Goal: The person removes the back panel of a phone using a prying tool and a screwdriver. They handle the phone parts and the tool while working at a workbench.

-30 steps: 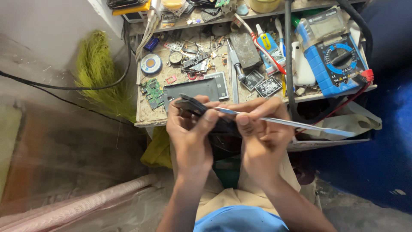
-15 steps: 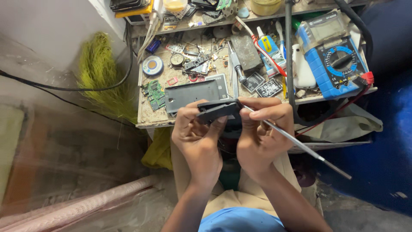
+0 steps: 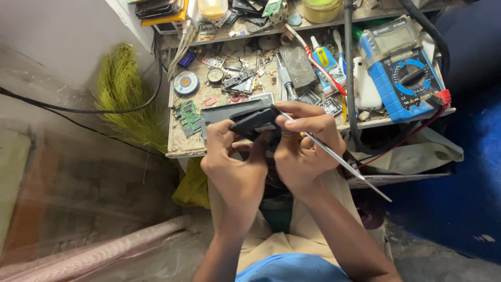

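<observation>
Since before, both hands sit lower mid-frame: left hand [image 3: 235, 162] gripping the dark phone [image 3: 255, 122], right hand [image 3: 305, 143] pinching long tweezers [image 3: 334, 156], seemingly mid-prying, needing steady tip control.

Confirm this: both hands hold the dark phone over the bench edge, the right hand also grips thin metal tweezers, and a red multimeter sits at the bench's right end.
Wrong colour: the head view shows the multimeter is blue. The rest stands.
</observation>
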